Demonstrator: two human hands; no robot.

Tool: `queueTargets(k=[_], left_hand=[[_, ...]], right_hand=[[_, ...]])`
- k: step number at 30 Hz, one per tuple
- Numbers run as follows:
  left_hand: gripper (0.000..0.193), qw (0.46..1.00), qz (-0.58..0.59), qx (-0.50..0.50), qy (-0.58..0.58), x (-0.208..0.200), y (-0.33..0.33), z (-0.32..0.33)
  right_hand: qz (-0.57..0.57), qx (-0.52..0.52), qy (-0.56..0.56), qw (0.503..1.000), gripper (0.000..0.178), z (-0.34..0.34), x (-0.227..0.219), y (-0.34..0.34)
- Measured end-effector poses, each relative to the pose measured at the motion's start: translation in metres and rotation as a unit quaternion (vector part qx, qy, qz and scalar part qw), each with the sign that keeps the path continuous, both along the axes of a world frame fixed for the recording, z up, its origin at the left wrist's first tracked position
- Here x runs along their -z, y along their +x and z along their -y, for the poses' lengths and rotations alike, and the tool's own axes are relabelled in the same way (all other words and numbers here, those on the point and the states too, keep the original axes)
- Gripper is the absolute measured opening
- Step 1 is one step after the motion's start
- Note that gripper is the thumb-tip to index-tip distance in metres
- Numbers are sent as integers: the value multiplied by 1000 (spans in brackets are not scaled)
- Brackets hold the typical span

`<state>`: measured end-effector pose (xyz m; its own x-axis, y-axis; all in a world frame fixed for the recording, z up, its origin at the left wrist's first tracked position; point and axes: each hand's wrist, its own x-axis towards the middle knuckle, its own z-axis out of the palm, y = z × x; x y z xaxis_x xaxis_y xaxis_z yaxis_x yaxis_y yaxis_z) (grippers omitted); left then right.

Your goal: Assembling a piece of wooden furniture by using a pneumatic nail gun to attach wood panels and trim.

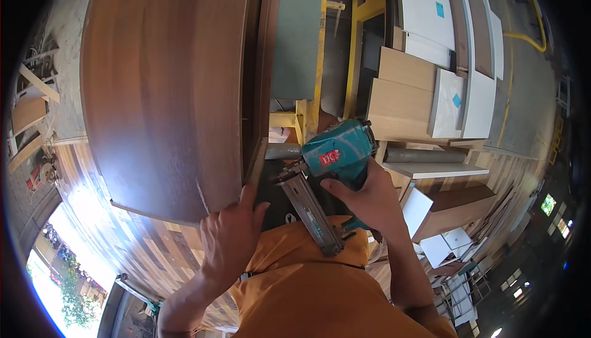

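A large brown wooden cabinet (166,92) lies to the left, a narrow open recess along its right side. At its near right corner, my left hand (231,233) grips the edge, the fingers bent over the panel and the thumb standing apart. My right hand (375,199) is wrapped round the handle of a teal nail gun (338,147) with a long metal magazine. The gun is held in front of my body, its nose pointing left toward the cabinet's open side. Part of the handle is hidden behind my fingers.
Beyond the gun stands a yellow metal frame (354,43) with a grey-green panel (298,36) beside it. White boards (428,6) and light wood panels (400,107) are stacked at the right. A brown box-like piece (458,212) sits lower right on the plank-patterned floor (154,239).
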<state>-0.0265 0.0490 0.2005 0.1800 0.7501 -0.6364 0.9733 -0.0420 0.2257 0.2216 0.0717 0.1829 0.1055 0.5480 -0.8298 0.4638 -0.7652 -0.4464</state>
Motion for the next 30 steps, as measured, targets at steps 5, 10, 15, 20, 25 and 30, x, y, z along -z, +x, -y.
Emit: queueTargets(k=[5, 10, 15, 20, 25, 30], left_hand=[[39, 957, 224, -185, -17, -3, 14, 38], [38, 868, 324, -347, -143, 26, 47, 66], [31, 773, 335, -485, -234, 31, 51, 81], [30, 763, 365, -484, -226, 35, 58, 96], [29, 723, 381, -517, -253, 34, 60, 97], [28, 721, 419, -491, -253, 38, 63, 103]], right_hand=[[-9, -6, 24, 1000, 53, 3, 4, 3], [-30, -56, 83, 994, 57, 6, 17, 0], [-24, -108, 56, 992, 54, -4, 20, -13], [-18, -121, 55, 991, 53, -11, 26, -20], [0, -146, 48, 988, 49, -19, 25, -24], [10, -161, 25, 987, 46, -25, 19, -23]])
